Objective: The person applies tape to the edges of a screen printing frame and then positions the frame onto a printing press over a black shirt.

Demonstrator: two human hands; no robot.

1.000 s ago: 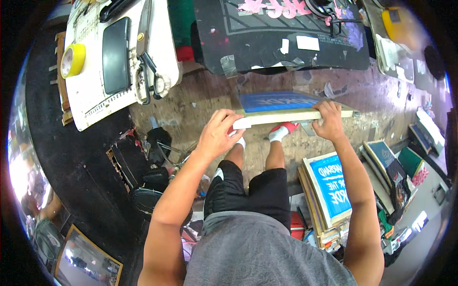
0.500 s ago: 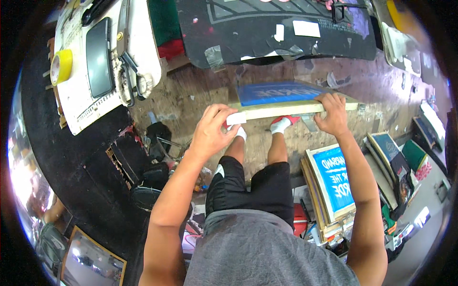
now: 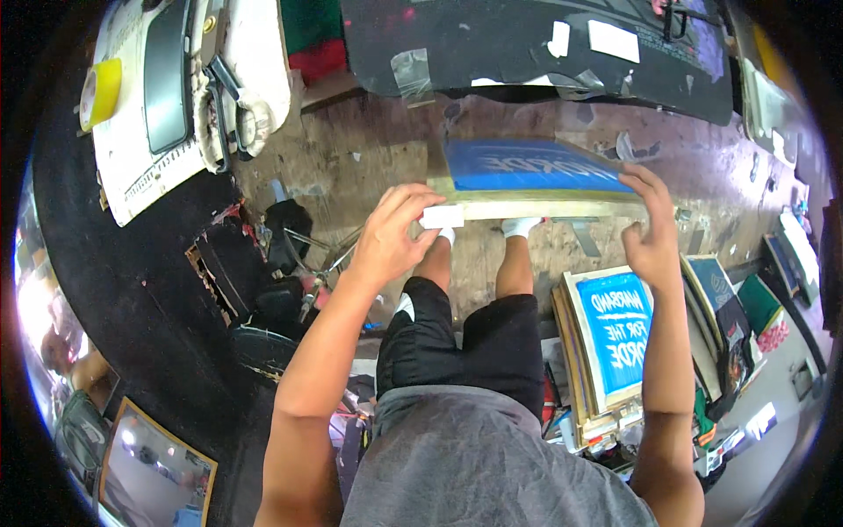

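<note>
A screen-printing frame [image 3: 549,209] with a pale wooden edge and blue mesh is held out in front of me, tilted so its near edge faces me. My left hand [image 3: 395,233] grips its left corner, where a small white piece [image 3: 443,217] sits beside the fingers. At the right end my right hand [image 3: 652,220] has its fingers bent over the frame, while the thumb stands a little below the edge. Pale mirrored lettering shows on the mesh. The frame's underside is hidden.
A black padded board [image 3: 527,53] lies across the far side. To the left, a white board [image 3: 132,176] carries yellow tape [image 3: 101,95], a dark phone-like slab [image 3: 169,83] and hand tools. More screen frames [image 3: 610,338] lean in a stack at the lower right, above the wooden floor [image 3: 342,158].
My right hand has slid rightward along the frame and its thumb has come away from the near edge. My left hand keeps its hold. The whole view has shifted slightly.
</note>
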